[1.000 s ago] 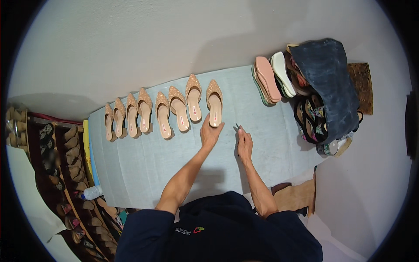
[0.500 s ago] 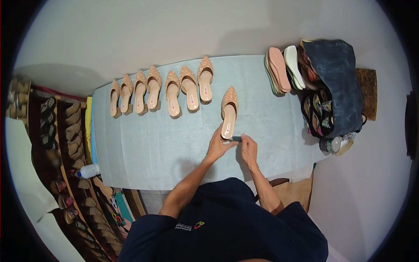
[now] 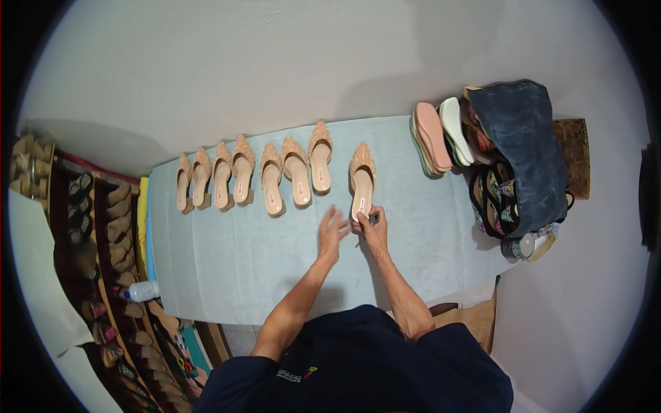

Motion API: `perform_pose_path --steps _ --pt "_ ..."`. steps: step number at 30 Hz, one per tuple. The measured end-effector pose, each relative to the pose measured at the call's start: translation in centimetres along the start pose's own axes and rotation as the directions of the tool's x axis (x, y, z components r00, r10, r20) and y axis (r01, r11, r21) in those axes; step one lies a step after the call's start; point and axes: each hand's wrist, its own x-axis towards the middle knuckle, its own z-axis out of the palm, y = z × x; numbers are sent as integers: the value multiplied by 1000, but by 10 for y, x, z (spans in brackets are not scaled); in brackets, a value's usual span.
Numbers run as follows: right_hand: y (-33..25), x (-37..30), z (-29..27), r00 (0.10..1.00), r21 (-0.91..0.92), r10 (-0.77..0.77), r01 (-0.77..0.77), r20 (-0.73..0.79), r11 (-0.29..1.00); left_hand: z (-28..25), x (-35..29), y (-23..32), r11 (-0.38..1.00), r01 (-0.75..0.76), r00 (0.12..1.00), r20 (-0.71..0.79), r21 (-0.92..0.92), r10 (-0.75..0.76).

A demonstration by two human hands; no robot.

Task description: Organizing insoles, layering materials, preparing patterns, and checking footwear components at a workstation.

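Note:
My right hand [image 3: 374,233] grips the heel end of a beige pointed mule [image 3: 362,182], its toe pointing away from me. A small dark object [image 3: 374,217], too small to name, shows at the same hand's fingers. Just left of it, my left hand [image 3: 332,234] is open and holds nothing, its fingers spread and apart from the shoe. Farther left, several matching heeled mules stand in a row with toes toward the wall; the nearest one is a mule [image 3: 321,162] at the row's right end.
The table wears a pale blue-grey cover [image 3: 227,275]. At its right are stacked pink soles [image 3: 429,134], white soles [image 3: 454,127], a dark cloth [image 3: 520,151] over sandals, and a can [image 3: 518,246]. A plastic bottle [image 3: 142,292] and shoe shelves [image 3: 103,241] are at the left.
My left hand has let go of the mule's heel and moved left, opening. My right hand has taken hold of the heel. The whole view has shifted, with the table now lower.

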Motion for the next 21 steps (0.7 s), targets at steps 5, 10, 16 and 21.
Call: perform_pose_path --steps 5,10,16,21 --pt "-47 66 -6 999 -141 11 -4 53 990 5 61 41 978 2 990 -139 -207 -31" --pt "-66 93 -25 1000 -193 10 -6 19 981 21 80 49 990 97 987 -115 -107 -109" --pt "-73 102 -43 1000 -161 11 -8 18 987 31 84 43 998 -4 999 -38 -70 1" --pt "-75 111 -62 1000 -125 -17 18 5 992 84 78 30 994 87 994 78 -72 -81"
